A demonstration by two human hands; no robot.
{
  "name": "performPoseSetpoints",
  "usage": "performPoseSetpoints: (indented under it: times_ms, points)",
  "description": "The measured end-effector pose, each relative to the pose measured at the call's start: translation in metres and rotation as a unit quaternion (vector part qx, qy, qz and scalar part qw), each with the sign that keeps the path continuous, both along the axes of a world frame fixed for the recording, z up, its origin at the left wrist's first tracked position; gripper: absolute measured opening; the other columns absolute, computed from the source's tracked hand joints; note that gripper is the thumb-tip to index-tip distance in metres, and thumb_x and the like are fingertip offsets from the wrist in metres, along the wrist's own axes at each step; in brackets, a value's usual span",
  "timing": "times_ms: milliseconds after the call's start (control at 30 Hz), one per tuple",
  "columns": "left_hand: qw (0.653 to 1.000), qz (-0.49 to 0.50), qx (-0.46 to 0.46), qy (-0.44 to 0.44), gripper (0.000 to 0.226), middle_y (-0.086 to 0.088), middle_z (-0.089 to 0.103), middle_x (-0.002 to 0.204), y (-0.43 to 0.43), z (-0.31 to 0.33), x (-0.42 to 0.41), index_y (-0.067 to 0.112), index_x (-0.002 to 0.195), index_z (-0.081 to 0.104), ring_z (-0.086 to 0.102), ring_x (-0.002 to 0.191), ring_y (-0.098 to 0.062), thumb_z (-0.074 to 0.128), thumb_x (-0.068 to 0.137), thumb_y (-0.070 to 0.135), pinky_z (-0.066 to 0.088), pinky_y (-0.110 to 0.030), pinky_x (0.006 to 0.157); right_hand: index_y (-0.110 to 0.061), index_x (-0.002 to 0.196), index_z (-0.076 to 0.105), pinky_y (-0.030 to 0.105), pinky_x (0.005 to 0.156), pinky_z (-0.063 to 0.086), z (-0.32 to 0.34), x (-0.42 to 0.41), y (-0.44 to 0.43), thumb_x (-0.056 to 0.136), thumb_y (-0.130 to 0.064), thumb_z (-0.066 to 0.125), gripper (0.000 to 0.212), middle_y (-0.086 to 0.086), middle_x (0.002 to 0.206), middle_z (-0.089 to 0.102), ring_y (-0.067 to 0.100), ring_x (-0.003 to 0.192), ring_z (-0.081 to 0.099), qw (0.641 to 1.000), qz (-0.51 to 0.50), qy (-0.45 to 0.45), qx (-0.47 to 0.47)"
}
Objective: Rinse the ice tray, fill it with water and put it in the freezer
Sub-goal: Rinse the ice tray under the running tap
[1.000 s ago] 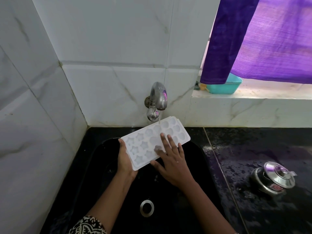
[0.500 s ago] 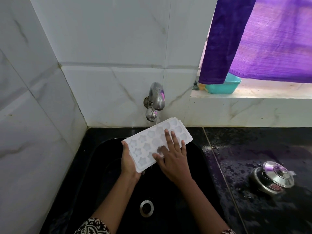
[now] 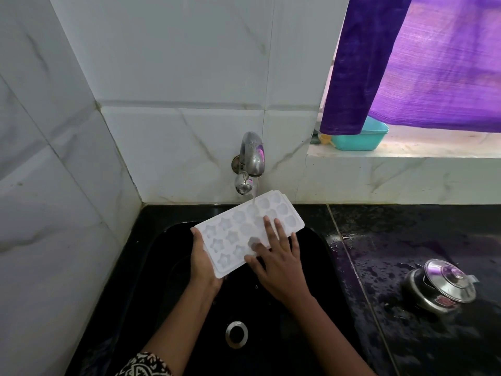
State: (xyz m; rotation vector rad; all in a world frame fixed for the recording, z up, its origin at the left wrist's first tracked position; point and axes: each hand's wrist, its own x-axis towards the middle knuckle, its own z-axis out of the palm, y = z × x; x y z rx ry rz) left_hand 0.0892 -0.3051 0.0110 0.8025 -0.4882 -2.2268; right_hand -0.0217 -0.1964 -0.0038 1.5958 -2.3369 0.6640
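A white ice tray with star and round moulds is held tilted over the black sink. A thin stream of water falls from the steel tap onto the tray's far end. My left hand grips the tray's near left edge from below. My right hand lies flat on top of the tray, its straight fingers spread over the moulds on the right half.
The sink drain sits near the front. A wet black counter lies to the right with a lidded steel pot on it. A teal tub stands on the window ledge under a purple curtain. White tiled walls close the left and back.
The tray and both hands have shifted slightly right and toward the tap. My right hand's fingers have slid a little across the moulds. The water keeps running.
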Motion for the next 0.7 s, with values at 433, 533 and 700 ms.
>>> performPoseSetpoints:
  times_ms: [433, 533, 700]
  points:
    - [1.000, -0.006, 0.012, 0.019, 0.080, -0.019, 0.065, 0.123, 0.010, -0.005, -0.001, 0.009, 0.128, 0.055, 0.064, 0.108, -0.037, 0.027, 0.089, 0.072, 0.050, -0.049, 0.089, -0.026, 0.085, 0.062, 0.051, 0.112, 0.007, 0.009, 0.001, -0.006, 0.093, -0.064, 0.018, 0.058, 0.001, 0.158, 0.012, 0.016, 0.147, 0.000, 1.000, -0.018, -0.013, -0.007]
    - [1.000, 0.000, 0.012, 0.024, 0.081, -0.019, 0.065, 0.123, 0.006, -0.002, -0.001, 0.008, 0.129, 0.055, 0.063, 0.110, -0.037, 0.027, 0.088, 0.073, 0.050, -0.049, 0.090, -0.023, 0.101, 0.061, 0.048, 0.112, 0.006, 0.003, 0.007, -0.003, 0.093, -0.066, 0.020, 0.060, -0.001, 0.159, 0.010, 0.015, 0.146, -0.002, 1.000, 0.011, -0.003, 0.008]
    - [1.000, -0.013, 0.012, 0.016, 0.081, -0.019, 0.064, 0.123, 0.008, -0.005, 0.000, 0.009, 0.129, 0.055, 0.063, 0.111, -0.038, 0.027, 0.088, 0.073, 0.052, -0.050, 0.087, -0.030, 0.094, 0.062, 0.050, 0.111, 0.008, 0.002, -0.002, 0.003, 0.093, -0.058, 0.029, 0.043, 0.000, 0.158, 0.011, 0.017, 0.146, 0.003, 1.000, -0.018, -0.016, 0.016]
